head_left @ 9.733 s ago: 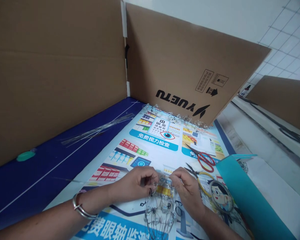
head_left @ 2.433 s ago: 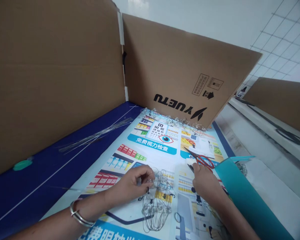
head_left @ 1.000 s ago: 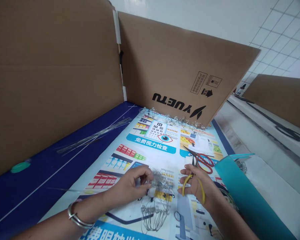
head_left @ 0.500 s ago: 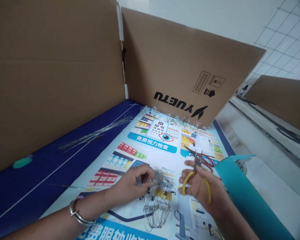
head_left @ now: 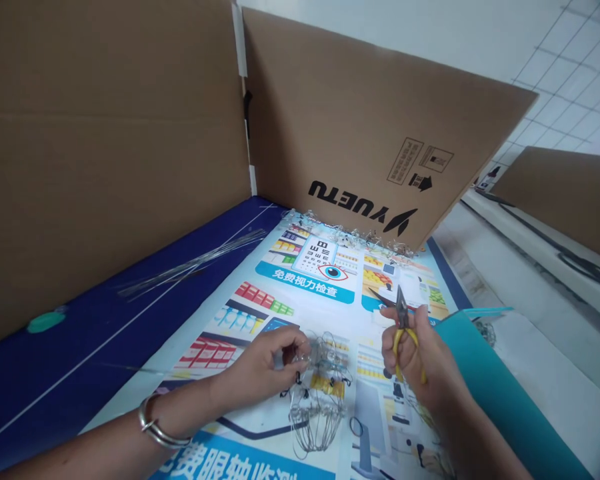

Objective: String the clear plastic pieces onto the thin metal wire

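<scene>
My left hand [head_left: 267, 363] pinches the top of a wire frame strung with clear beads [head_left: 317, 393], which rests on a printed poster [head_left: 290, 293]. A metal bangle sits on that wrist. My right hand [head_left: 415, 360] is closed round yellow-handled pliers [head_left: 403, 320], their dark jaws pointing up and away from me, a short way right of the wire frame.
Cardboard walls [head_left: 360, 127] stand behind and to the left. Loose straight wires [head_left: 190, 263] and a green cap [head_left: 43, 321] lie on the blue table cover. Clear beads [head_left: 350, 233] line the cardboard's foot. A teal folder [head_left: 500, 393] lies at the right.
My right hand left the wire frame, reached toward the red scissors, picked up the yellow pliers and raised them jaws-up. My left hand stayed on the wire frame.
</scene>
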A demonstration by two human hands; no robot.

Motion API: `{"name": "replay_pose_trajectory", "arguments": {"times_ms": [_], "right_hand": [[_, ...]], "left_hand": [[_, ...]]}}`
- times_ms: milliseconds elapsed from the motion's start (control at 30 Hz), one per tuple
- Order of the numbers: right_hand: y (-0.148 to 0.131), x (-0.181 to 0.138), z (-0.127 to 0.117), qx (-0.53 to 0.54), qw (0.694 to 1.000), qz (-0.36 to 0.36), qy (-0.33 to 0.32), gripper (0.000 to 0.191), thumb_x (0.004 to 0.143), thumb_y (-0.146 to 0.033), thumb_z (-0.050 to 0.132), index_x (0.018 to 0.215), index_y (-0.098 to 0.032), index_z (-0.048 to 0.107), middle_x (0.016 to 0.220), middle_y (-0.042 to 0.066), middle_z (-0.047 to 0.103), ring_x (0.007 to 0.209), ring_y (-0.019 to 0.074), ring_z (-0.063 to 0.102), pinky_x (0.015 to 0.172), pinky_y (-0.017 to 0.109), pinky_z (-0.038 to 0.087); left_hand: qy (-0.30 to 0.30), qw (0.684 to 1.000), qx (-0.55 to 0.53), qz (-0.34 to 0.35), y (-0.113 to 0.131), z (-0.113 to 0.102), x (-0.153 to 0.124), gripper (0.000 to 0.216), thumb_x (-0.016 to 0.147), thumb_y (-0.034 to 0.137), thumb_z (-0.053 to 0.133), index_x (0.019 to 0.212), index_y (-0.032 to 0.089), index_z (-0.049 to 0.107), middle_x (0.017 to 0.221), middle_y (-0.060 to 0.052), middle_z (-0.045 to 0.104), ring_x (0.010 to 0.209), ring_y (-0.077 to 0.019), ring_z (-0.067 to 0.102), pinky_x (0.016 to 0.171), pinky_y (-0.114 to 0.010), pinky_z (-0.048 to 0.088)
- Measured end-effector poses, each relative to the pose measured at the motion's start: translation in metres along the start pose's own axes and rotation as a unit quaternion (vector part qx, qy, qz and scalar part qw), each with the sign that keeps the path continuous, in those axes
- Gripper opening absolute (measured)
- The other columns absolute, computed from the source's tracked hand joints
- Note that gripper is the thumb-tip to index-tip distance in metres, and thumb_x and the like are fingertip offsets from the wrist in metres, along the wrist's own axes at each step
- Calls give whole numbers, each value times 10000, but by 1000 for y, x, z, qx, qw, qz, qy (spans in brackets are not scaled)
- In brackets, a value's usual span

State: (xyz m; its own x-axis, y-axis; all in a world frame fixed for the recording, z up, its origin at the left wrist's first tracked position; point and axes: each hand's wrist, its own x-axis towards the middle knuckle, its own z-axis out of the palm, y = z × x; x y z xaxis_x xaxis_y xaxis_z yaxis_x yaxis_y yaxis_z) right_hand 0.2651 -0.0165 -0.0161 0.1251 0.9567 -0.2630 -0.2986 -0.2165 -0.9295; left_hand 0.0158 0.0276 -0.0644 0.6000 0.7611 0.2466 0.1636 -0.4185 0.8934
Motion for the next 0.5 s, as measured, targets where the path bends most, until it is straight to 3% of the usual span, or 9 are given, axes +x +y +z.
{"name": "replay_pose_trajectory", "arguments": {"times_ms": [100, 167, 267, 367, 433, 500], "right_hand": [[3, 0, 0, 15, 995, 82, 59, 467, 820, -612, 394, 959, -202, 570, 617, 0, 568, 459, 128, 518, 430, 242, 398], [4, -2, -1, 27, 991, 126, 45, 361, 807, -514, 501, 937, -187, 584, 746, 41, 597, 609, 154, 576, 520, 277, 452], [0, -9, 2, -2, 997, 60, -45, 315, 777, -334, 593, 1071, -221, 570, 965, 57, 589, 791, 168, 573, 611, 286, 466], [-8, -19, 7, -176, 980, 6, -90, 357, 836, -376, 513, 1149, -209, 555, 883, 59, 610, 693, 158, 559, 558, 262, 434], [-13, -28, 11, -367, 924, -62, -91, 352, 840, -397, 503, 1126, -208, 585, 870, 61, 638, 698, 177, 570, 589, 278, 439], [-18, -37, 13, -524, 831, -158, -100, 332, 822, -393, 528, 1104, -236, 606, 946, 63, 652, 829, 224, 586, 693, 311, 451]], "left_hand": [[0, 1000, 4, -6, -1, 0, 0, 83, 728, 115, 524, 792, 157, 553, 725, -5, 562, 621, -101, 484, 589, -215, 422], [1, 1000, 3, -3, -1, 0, 0, 82, 733, 117, 524, 798, 154, 557, 734, -11, 568, 625, -102, 490, 591, -216, 426], [7, 1000, 1, 8, 2, 0, 1, 61, 741, 137, 528, 793, 152, 555, 725, -11, 563, 620, -103, 489, 585, -215, 424], [15, 1000, 13, 9, 5, 0, 1, 50, 739, 138, 523, 780, 151, 549, 704, -11, 555, 613, -105, 487, 575, -216, 421], [19, 999, 29, 19, 7, 1, 1, 55, 738, 132, 514, 777, 154, 546, 696, -13, 556, 603, -106, 487, 564, -217, 418], [21, 997, 55, 44, 8, 1, -1, 65, 746, 129, 503, 783, 160, 547, 691, -16, 559, 593, -107, 487, 555, -217, 411]]}}
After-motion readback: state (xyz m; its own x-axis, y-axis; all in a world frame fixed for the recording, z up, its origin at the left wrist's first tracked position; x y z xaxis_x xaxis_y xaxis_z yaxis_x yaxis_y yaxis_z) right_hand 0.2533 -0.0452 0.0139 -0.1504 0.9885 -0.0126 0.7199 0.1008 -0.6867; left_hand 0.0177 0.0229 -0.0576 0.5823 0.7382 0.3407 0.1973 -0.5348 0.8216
